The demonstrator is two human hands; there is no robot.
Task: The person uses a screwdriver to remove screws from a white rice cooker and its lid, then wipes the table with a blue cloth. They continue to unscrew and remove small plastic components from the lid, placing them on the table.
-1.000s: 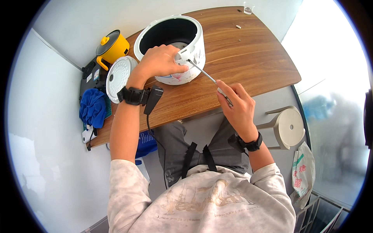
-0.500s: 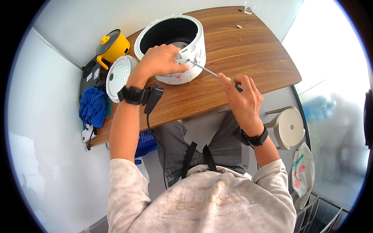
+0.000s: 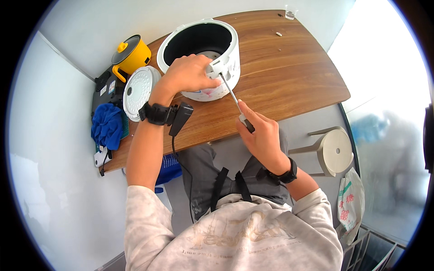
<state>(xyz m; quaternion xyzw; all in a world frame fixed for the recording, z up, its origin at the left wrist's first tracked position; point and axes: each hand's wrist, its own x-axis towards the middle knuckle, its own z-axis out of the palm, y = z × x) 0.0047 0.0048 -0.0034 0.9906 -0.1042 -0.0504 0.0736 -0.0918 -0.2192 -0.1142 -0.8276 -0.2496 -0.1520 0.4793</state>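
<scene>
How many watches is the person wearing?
2: a black watch on the left wrist, beside the white rice cooker, and another black watch on the right wrist, below the wooden table.

The rice cooker (image 3: 205,58) I work on is white outside, black within, with a pinkish smear low on its wall. My screwdriver (image 3: 235,100) has a silvery shaft and dark handle. The worktop (image 3: 289,77) is brown woodgrain. Beside it sit a yellow pot (image 3: 131,56), a white dotted lid (image 3: 138,88) and a blue cloth (image 3: 107,126).

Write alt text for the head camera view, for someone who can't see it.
A left hand steadies a white rice cooker on a wooden table while the right hand holds a screwdriver to its front.
</scene>
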